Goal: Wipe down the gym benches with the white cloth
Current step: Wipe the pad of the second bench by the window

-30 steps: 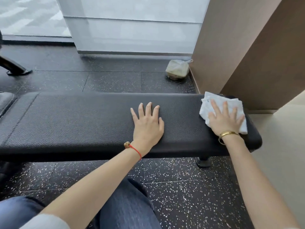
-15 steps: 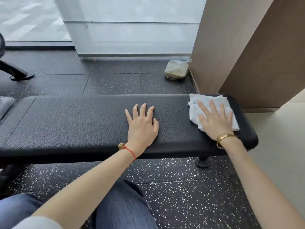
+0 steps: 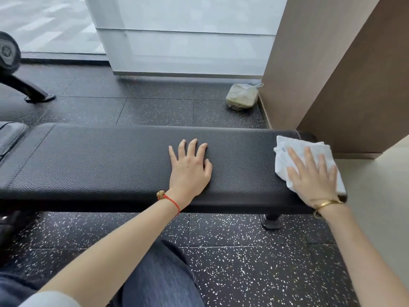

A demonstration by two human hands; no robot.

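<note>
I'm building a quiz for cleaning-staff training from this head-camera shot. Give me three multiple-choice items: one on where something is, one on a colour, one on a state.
1. Where on the bench does the white cloth lie?
A. at its right end
B. in its middle
C. on the floor beneath it

2. What colour is the cord on the left wrist?
A. blue
B. red
C. green

3. How is the right hand on the cloth?
A. pinching one corner
B. lifted clear of it
C. pressed flat, fingers spread

Answers:
1 A, the cloth covers the pad's right end.
2 B, a red cord circles the wrist behind the left hand.
3 C, palm and fingers lie flat on the cloth.
</note>
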